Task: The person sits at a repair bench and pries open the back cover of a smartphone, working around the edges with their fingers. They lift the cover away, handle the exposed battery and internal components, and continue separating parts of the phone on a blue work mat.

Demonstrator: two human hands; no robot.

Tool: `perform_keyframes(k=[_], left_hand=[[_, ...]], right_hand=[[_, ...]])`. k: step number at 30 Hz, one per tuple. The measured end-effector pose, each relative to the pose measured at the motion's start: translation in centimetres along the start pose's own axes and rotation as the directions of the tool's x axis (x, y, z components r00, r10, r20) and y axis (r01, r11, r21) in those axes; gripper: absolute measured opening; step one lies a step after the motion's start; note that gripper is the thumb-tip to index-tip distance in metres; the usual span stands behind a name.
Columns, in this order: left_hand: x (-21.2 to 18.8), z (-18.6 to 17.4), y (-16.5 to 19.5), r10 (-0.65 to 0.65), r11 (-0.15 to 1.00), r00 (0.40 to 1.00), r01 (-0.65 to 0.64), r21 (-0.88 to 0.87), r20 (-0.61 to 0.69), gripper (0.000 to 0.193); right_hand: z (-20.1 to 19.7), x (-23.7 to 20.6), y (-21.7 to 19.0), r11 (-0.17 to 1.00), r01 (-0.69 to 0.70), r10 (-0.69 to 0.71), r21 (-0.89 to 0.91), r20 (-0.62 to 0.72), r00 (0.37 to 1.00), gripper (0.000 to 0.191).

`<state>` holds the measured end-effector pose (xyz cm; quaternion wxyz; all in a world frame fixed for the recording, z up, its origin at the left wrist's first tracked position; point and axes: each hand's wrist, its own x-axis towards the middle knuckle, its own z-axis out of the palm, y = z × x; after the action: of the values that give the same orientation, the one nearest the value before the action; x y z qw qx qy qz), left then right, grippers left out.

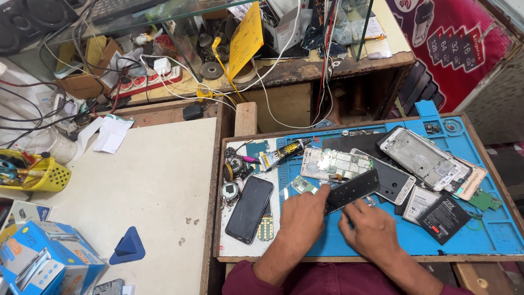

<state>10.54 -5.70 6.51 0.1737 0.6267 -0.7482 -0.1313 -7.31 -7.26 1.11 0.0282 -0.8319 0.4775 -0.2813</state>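
Observation:
My left hand (302, 218) and my right hand (370, 231) rest on a blue work mat (491, 229) in a wooden tray. Both pinch a black phone panel (353, 189) that lies tilted between them, the left hand at its lower left end, the right hand along its lower edge. Just behind the panel lie a bare silver phone frame with circuit board (334, 163) and a dark phone back (394, 183). A small green circuit board (302, 184) sits by my left fingers.
A black phone (250, 208) lies face up left of the mat, beside a glue tube (281, 153) and small round parts. Two batteries (436, 210) and a silver phone frame (423, 157) lie right. A blue triangular pick (127, 246), yellow basket (46, 176) and blue box (46, 262) sit on the white table.

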Motion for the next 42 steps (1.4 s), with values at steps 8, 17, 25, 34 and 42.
perform_keyframes(k=[8,17,25,34,42], left_hand=[[0.1,-0.2,0.1,-0.017,1.000,1.000,0.017,-0.019,0.012,0.035],[0.2,-0.8,0.0,-0.047,0.997,0.998,0.050,-0.056,0.049,0.031],[1.0,-1.6,-0.3,-0.110,0.989,0.988,0.119,-0.090,0.106,0.031],[0.8,-1.6,0.2,-0.109,0.990,0.989,0.116,-0.076,0.098,0.052],[0.7,-1.7,0.8,-0.113,0.990,0.992,0.117,-0.073,0.058,0.056]], right_hand=[[1.0,-0.5,-1.4,0.988,0.031,-0.046,0.150,0.098,0.994,0.014],[0.4,-0.1,-0.3,0.968,-0.101,0.080,0.228,0.102,0.992,0.009],[-0.5,-0.2,0.8,0.981,-0.085,0.071,0.172,0.090,0.993,0.014],[-0.8,-0.4,0.7,0.972,-0.034,0.018,0.231,0.071,0.997,0.013],[-0.7,-0.5,1.1,0.979,-0.041,0.028,0.201,0.068,0.997,0.013]])
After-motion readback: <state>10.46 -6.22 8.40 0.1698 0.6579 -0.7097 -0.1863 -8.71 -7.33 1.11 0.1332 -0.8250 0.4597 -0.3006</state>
